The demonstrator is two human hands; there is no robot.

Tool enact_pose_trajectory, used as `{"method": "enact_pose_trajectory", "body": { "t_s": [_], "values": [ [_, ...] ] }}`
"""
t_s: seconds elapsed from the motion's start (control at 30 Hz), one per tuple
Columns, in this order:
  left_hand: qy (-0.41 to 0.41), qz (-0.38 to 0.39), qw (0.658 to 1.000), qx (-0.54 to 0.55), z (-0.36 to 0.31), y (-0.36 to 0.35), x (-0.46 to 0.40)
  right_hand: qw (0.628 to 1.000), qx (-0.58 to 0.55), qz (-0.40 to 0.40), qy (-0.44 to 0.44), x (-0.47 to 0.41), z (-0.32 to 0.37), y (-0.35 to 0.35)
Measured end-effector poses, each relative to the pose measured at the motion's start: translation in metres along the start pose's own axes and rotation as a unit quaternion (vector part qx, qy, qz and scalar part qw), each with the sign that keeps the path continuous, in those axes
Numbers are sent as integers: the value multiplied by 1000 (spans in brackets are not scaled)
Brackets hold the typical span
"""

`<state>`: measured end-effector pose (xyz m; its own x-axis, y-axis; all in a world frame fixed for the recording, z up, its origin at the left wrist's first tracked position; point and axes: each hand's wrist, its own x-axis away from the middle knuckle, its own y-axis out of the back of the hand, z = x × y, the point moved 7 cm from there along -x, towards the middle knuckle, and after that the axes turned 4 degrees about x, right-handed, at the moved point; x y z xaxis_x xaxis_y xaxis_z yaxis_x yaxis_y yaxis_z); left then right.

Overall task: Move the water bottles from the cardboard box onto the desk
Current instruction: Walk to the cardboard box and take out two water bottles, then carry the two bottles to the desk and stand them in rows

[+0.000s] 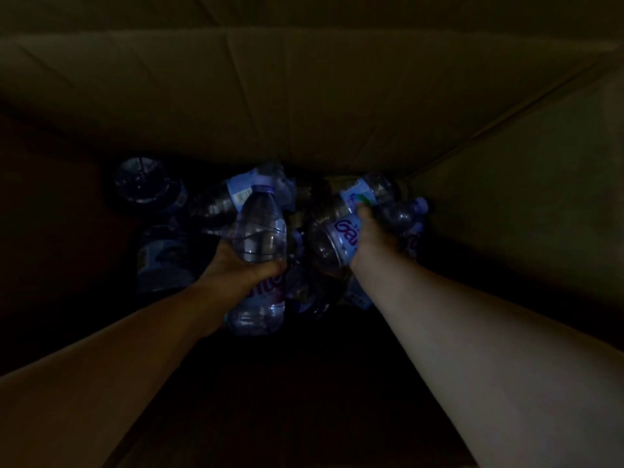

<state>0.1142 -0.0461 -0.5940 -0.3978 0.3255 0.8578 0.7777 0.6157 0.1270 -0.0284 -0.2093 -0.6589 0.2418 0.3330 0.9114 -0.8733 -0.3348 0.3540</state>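
Both hands work deep inside the large brown cardboard box (pixel 337 96), whose far wall rises beyond the fingertips and whose right wall slants up beside the right forearm. The left hand (pixel 236 265) grips a clear plastic water bottle with a purple cap and pale blue label (pixel 258 238) around its lower body; the long axis of this bottle runs away from the person, cap pointing toward the far wall, base nearest the wrist. The right hand (pixel 366 238) has its fingers curled over a second clear plastic bottle with a blue-and-white label bearing purple lettering (pixel 332 239), which lies tilted, its long axis running from lower left to upper right across the hand. The remaining clear bottles (pixel 152 190) lie jumbled on the box floor, to the left of the left hand, between the two hands, and just beyond the right hand, touching one another at mixed angles. Their exact count cannot be told in the dim light. The table is not in view. Judged from this layout, each hand is nearest its own bottle, and the coming move calls for a straight upward withdrawal along the forearms, clear of the box walls.
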Motion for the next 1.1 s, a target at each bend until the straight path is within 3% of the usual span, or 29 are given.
{"method": "enact_pose_trajectory", "body": {
  "t_s": [0.17, 0.3, 0.43, 0.7, 1.1],
  "values": [
    [18, -18, 999, -33, -6, 11, 18, 996, 41, 12, 72, 36, -7, 17],
    [17, -27, 997, -68, -26, 18, 44, 977, 83, 95, 174, 79, -6, 19],
    [11, -66, 994, -91, -48, 29, 84, 959, 139, 132, 208, 139, -9, 27],
    [-22, -186, 979, -79, -77, 66, 192, 931, 203, 91, 290, 268, -6, 40],
    [-31, -316, 945, 83, -77, 138, 385, 803, 376, 67, 458, 481, -9, 52]
  ]
}}
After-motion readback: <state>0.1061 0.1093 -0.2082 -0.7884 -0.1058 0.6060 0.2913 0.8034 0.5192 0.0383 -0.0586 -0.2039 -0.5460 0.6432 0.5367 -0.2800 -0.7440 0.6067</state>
